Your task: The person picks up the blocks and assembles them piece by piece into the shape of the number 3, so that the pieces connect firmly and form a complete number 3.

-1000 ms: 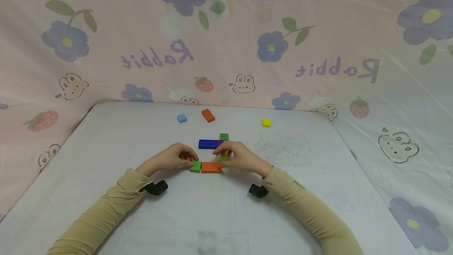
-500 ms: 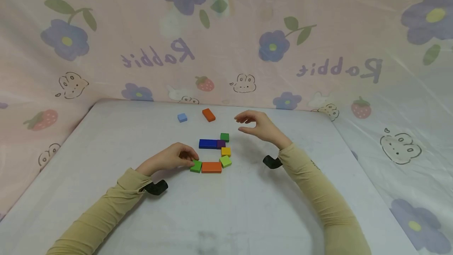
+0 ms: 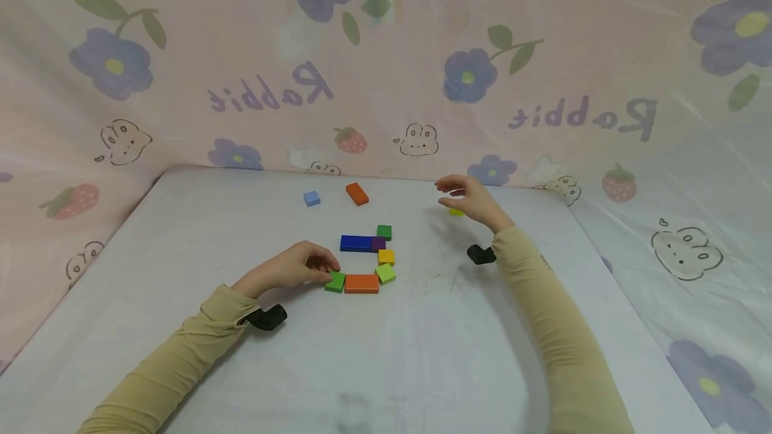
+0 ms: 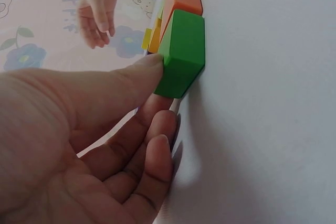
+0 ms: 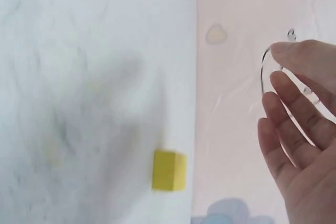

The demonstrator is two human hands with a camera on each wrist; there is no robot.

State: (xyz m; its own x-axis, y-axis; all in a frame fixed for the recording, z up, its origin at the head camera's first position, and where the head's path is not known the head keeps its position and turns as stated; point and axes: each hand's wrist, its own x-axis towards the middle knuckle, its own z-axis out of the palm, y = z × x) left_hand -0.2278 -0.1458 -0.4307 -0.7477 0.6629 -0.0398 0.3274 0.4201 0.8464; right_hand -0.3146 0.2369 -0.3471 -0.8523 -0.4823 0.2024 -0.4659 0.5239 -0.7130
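- Pinched by the left hand (image 3: pixel 295 265), a green block (image 3: pixel 335 282) is seen in the head view, about midway between the left and right edges of the table (image 3: pixel 422 353).
- An orange block (image 3: pixel 362 284) is set just beside it, with a lime block (image 3: pixel 385 274) at the other end.
- Near the far edge, toward the right corner, a yellow block (image 3: pixel 456 213) is partly hidden behind the right hand (image 3: pixel 473 203), whose fingers are parted.
- Left wrist view: the green block's face is pressed by the thumb.
- Right wrist view: the right fingers are loosely bent, apart from the yellow block.
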